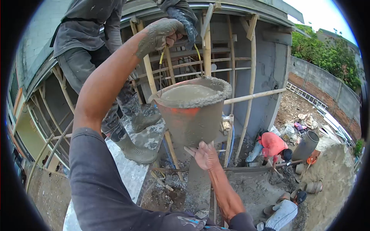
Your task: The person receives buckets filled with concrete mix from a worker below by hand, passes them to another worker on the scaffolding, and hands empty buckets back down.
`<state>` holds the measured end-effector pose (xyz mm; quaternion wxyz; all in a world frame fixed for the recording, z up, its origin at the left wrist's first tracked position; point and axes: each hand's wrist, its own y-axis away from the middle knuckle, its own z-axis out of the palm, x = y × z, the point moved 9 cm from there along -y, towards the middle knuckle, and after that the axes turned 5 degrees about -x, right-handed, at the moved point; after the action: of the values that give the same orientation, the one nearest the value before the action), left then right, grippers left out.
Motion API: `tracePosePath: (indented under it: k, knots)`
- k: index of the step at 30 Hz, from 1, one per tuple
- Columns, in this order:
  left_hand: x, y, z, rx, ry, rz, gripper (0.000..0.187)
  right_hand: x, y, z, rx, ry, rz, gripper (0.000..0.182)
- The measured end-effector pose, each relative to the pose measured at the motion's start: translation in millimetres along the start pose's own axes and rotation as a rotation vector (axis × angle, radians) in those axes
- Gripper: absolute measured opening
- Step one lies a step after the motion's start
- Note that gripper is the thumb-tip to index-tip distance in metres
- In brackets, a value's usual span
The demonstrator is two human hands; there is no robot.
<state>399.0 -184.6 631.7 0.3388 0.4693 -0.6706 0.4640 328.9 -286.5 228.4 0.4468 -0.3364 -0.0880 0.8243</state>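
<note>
Bucket (192,115), brim-full of wet grey cement, hangs raised in the middle of the view, high above the ground, in front of a bamboo scaffold (250,65). At far left a co-worker stands on a concrete ledge (127,169) in mud-caked rubber boots (131,142), grey trousers and shirt spattered with mortar. The person's left hand (162,34), coated in cement, is lifted overhead with its fingers curled tight around the bucket's yellow handle (162,57) at the top. Just beside it, the co-worker's gloved hand (185,21) reaches down and touches the same handle. Below the bucket, the right hand (206,156) presses up against the base, fingers spread open and flat against the bottom rather than wrapped around anything. Farther right and far below, a person in an orange shirt (271,144) bends over a patch of wet cement, near a grey barrel (306,145) and several small buckets (313,186) lying beside a sand pile (335,173).
</note>
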Motion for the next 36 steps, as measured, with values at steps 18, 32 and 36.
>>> tracePosePath:
  k: [18,32,36]
  knots:
    - [38.6,82.5,12.6,0.365,-0.842,0.735,0.06,66.9,171.7,-218.7,0.513,0.615,0.727,0.106]
    - [-760.3,454.1,284.5,-0.752,-0.229,-1.236,0.029,228.2,876.7,-108.5,2.177,0.41,0.748,0.026]
    - [-752.6,499.6,291.9,-0.677,-0.373,-1.552,0.023,294.1,855.7,-44.0,2.205,-0.21,0.463,0.02]
